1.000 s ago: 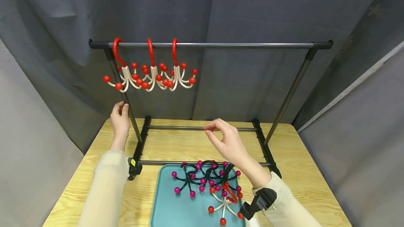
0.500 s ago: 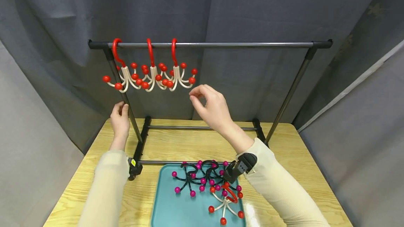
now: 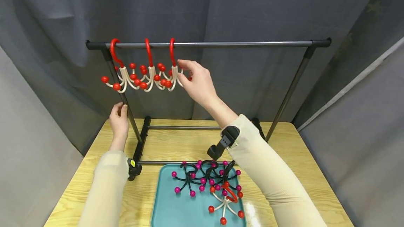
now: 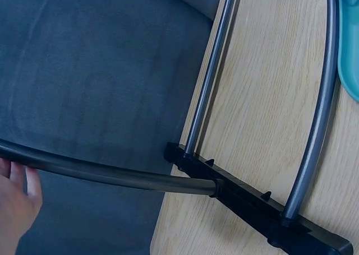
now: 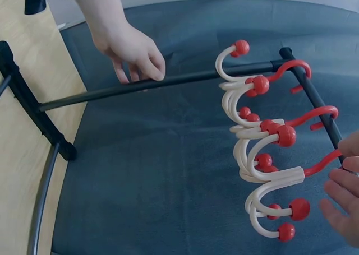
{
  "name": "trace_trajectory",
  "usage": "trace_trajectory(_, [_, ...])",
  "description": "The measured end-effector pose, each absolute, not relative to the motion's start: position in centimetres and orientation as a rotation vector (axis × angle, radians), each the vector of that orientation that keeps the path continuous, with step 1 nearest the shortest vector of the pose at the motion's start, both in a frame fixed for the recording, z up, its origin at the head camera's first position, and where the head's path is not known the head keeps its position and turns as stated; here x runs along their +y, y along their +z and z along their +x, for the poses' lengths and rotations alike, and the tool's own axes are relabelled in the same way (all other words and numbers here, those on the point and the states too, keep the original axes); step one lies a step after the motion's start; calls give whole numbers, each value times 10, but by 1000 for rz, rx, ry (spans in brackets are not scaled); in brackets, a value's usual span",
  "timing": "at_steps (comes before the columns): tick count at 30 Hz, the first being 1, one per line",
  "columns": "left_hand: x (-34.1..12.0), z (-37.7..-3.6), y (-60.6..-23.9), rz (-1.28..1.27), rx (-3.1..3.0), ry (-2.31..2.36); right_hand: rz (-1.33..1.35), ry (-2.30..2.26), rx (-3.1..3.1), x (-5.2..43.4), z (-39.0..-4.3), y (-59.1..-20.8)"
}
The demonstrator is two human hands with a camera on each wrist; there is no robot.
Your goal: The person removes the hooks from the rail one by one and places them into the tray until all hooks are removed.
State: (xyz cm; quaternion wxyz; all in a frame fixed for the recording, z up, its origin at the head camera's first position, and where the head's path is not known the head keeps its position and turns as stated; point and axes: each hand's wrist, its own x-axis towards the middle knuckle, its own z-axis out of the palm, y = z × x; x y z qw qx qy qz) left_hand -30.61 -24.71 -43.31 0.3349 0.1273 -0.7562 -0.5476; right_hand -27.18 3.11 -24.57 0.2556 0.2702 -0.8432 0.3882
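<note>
A black metal rack point(image 3: 236, 44) stands on a wooden table. Three red-and-white hooks with red balls hang at the left end of its top bar. My left hand point(image 3: 119, 114) grips the rack's left upright pole point(image 4: 112, 174), fingers curled round it, as the right wrist view also shows point(image 5: 132, 50). My right hand point(image 3: 182, 70) is raised to the rightmost hanging hook point(image 3: 172, 53). Its thumb and fingers are spread beside that hook's white arms point(image 5: 275, 179), touching or nearly touching them, without closing on them.
A teal tray point(image 3: 164, 206) lies at the table's front. It holds several tangled black hooks with magenta balls point(image 3: 202, 176) and one red-and-white hook point(image 3: 225, 202). Grey curtains hang behind and at both sides. The bar's right part carries nothing.
My right hand rose from low above the tray, up and to the left, to the rightmost hanging hook. The left hand stayed on the pole.
</note>
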Motion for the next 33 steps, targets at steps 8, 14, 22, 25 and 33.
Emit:
trace_trajectory(8, [-250,-303,-433,324,-1989,-1427,697,1058,-2275,13,-286,-231])
trace_trajectory(14, [-250,-302,-431,310,-1965,-1454,701,1054,-2299,5,-292,-228])
trace_trajectory(22, [-248,-300,-432,313,-1991,-1427,620,1023,-2341,3,-294,-225])
trace_trajectory(25, [-247,-301,-432,305,-1992,-1422,588,1005,-2344,4,-294,-222])
trace_trajectory(33, [-248,-301,-434,299,-1984,-1441,532,1005,-2335,9,-295,-219])
